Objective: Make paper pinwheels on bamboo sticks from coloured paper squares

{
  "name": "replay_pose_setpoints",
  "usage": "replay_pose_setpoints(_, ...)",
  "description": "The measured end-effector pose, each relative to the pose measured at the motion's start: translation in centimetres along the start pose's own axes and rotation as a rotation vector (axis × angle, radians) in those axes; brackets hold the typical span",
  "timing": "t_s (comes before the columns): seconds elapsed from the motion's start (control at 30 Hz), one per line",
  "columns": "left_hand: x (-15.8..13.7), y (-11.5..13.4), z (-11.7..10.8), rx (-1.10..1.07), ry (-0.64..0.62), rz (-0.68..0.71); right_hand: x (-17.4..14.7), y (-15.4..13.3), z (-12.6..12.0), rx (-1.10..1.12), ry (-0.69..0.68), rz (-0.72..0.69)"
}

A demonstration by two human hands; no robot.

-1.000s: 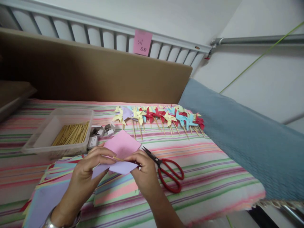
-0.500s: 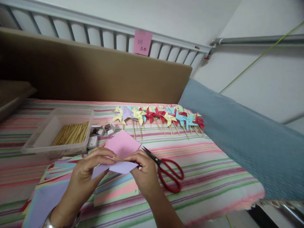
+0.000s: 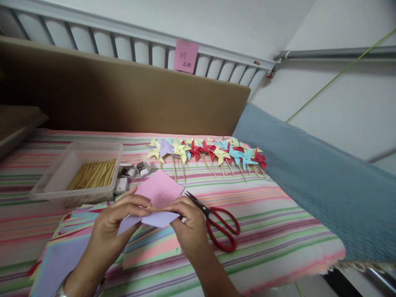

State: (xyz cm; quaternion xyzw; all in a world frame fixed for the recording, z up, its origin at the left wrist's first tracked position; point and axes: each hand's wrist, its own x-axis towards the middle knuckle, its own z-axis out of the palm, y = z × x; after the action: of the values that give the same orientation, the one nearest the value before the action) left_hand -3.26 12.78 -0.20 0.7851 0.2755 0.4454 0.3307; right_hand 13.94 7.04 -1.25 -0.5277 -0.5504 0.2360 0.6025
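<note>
A lavender sheet of paper [image 3: 159, 220], partly split into flaps, is held up between both hands. My left hand [image 3: 122, 214] is closed on its left side, thumb below and fingers above. On the right, my right hand [image 3: 187, 220] pinches a corner of the same paper. A short length of wooden stick [image 3: 154, 209] shows between the fingertips, just behind the paper; the rest of it is hidden. Under the hands lie a pink square sheet [image 3: 161, 187] and a stack of coloured paper [image 3: 154, 249]. Red-handled scissors [image 3: 221, 229] rest just right of my right hand.
A clear plastic box [image 3: 55, 173] of wooden sticks [image 3: 94, 173] stands at the left, with small boxes [image 3: 121, 185] beside it. More coloured sheets [image 3: 62, 260] lie at front left. Several finished pinwheels [image 3: 221, 154] line the back. A cardboard panel [image 3: 130, 99] stands behind the striped cloth [image 3: 278, 243].
Almost nothing differs. Both hands keep their hold on the lavender paper, with only a very slight shift of the fingers.
</note>
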Motion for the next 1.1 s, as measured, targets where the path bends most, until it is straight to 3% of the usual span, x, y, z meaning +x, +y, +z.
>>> replay_pose_setpoints(0.57,-0.23,-0.39,0.26,-0.02,0.019,-0.064,-0.34,0.0,0.17,-0.061,0.017,-0.096)
replay_pose_setpoints(1.1,-0.18,-0.08,0.12,0.023,0.031,-0.018,-0.3,0.03,0.42,-0.045,0.027,-0.085)
